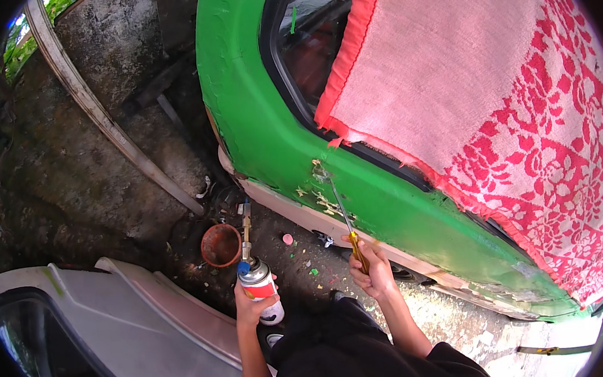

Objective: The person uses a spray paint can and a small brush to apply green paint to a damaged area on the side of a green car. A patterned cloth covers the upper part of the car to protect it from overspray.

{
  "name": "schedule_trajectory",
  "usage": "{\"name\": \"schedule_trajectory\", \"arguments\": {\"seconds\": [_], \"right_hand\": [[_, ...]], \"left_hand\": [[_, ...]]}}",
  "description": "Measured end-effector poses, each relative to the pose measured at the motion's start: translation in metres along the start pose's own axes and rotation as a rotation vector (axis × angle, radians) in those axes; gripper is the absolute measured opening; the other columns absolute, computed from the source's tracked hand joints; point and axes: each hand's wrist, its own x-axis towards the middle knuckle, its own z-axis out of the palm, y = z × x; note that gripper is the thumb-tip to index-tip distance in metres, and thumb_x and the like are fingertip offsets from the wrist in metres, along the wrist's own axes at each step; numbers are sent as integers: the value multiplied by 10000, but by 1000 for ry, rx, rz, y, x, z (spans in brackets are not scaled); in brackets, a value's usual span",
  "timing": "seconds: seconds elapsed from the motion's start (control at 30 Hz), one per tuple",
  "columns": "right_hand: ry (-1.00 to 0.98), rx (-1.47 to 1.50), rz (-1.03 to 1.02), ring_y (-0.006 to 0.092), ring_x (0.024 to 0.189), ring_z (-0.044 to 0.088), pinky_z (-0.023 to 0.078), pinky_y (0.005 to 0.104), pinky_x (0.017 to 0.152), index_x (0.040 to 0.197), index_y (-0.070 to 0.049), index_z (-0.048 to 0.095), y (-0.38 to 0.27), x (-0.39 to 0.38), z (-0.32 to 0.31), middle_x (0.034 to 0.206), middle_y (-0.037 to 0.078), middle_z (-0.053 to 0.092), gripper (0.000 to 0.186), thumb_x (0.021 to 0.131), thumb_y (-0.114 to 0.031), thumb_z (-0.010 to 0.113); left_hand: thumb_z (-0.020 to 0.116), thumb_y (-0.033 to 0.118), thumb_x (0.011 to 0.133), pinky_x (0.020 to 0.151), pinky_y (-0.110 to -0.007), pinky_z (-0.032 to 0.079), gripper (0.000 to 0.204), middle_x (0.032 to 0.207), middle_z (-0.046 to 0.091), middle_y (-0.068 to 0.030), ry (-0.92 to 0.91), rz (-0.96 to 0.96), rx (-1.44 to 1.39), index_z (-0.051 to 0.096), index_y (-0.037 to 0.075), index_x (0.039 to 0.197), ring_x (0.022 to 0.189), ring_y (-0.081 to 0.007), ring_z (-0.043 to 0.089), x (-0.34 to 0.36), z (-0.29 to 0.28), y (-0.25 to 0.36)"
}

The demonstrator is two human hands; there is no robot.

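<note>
My left hand (253, 310) grips a red and white gas canister (261, 291) with a blue collar and a brass torch nozzle (246, 230) pointing up toward the car. My right hand (370, 269) holds a screwdriver (345, 220) by its yellow handle. Its thin blade reaches up to a patch of flaked paint (324, 190) on the green car body panel (269, 131), where bare pale metal shows through. A pink and red patterned cloth (492, 95) hangs over the car window above my right hand.
A rusty round bowl (221, 244) lies on the dirt ground beside the nozzle. A loose grey car door (114, 331) lies at the lower left. A long curved trim strip (97, 112) leans on a mossy concrete wall (73, 171). Paint chips litter the ground.
</note>
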Motion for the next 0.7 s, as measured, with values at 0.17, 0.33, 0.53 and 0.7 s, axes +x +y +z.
{"name": "schedule_trajectory", "arguments": {"seconds": [0.17, 0.33, 0.53, 0.7], "right_hand": [[79, -55, -43, 40, 424, 311, 239, 203, 370, 1437, -109, 551, 6, 8, 10, 704, -3, 446, 379, 1114, -293, 478], [81, -115, -61, 39, 419, 315, 252, 212, 360, 1451, -133, 551, 1, 5, 2, 705, -2, 458, 374, 1113, -279, 487], [101, -83, -92, 47, 417, 320, 237, 211, 362, 1394, -126, 595, 4, 0, 3, 704, 1, 462, 346, 1104, -294, 510], [90, -128, -78, 43, 418, 300, 210, 214, 362, 1408, -140, 592, 6, 22, 12, 699, 1, 457, 362, 1097, -313, 525]], "left_hand": [[853, -52, 621, 803, -364, 601, 680, 1092, 719, -147, -12, 1, -3, 565, 11, 1233, 897, -211, 719, 4, 4, 1], [858, -45, 617, 801, -361, 601, 680, 1084, 719, -149, 9, 19, 5, 569, 6, 1231, 898, -213, 719, -2, 5, 3], [851, -64, 606, 800, -359, 602, 706, 1093, 716, -150, -3, 6, -30, 563, 10, 1246, 896, -213, 719, -6, 7, -3], [837, -33, 603, 806, -367, 589, 672, 1077, 712, -138, -18, -3, -10, 584, 3, 1224, 892, -219, 713, -5, 22, -6]]}}
